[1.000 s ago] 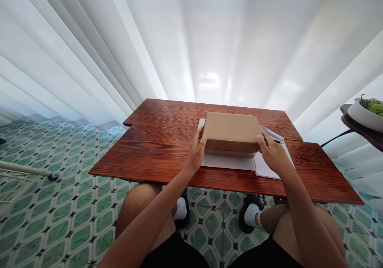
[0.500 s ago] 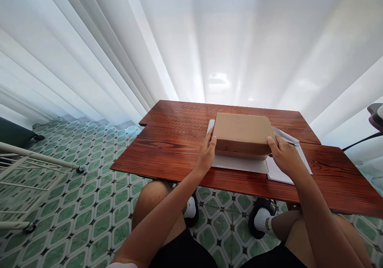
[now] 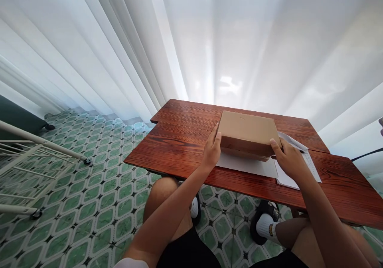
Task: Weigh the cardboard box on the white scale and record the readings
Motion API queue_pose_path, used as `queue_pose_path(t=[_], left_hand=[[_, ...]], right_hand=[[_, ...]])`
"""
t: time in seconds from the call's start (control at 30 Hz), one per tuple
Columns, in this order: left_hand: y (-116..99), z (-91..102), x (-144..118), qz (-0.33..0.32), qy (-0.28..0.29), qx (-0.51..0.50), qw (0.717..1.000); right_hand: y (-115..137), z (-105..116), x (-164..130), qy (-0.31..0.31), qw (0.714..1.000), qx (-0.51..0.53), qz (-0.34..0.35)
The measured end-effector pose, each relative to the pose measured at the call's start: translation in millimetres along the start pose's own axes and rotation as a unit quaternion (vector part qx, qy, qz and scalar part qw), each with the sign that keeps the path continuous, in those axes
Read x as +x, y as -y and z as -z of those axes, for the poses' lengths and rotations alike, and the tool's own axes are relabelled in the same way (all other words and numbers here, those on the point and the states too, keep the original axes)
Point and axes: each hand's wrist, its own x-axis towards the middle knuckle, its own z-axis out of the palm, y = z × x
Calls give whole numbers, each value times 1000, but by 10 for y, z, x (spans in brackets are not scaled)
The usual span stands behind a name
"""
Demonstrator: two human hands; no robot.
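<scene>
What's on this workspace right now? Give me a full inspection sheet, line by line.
Surface: red-brown wooden table, planked top, notched far-left corner.
Job's things: brown cardboard box, closed, resting on a white sheet.
Clutter: printed papers under and beside the right hand.
Grippers: left hand against the box's left side; right hand at its near right corner.
Cables: nothing seen.
Surroundings: white curtain behind; green patterned floor tiles; white metal rack at left.

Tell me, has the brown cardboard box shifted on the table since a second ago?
No. The brown cardboard box sits on the same white sheet; only the camera turned.
</scene>
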Motion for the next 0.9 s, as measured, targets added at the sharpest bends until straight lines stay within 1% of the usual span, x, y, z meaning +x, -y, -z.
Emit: queue_pose_path(t=[0.13, 0.23, 0.4, 0.5, 0.6, 0.73, 0.9], left_hand=[[-24, 131, 70, 0, -32, -4, 999], [-3, 255, 137, -12, -62, -6, 998], [53, 486, 270, -3, -120, -1, 993], [61, 634, 353, -16, -158, 3, 987], [53, 785, 419, -28, -198, 4, 980], [33, 982, 468, -26, -248, 25, 968], [42, 1175, 520, -39, -299, 61, 951]], right_hand=[[178, -31, 37, 25, 999, 26, 23], [317, -105, 111, 33, 998, 31, 37], [556, -298, 272, 48, 994, 63, 69], [722, -412, 341, 54, 990, 93, 87], [900, -514, 384, 60, 986, 117, 105], [1118, -651, 427, 73, 979, 147, 120], [1300, -857, 469, 85, 970, 186, 133]])
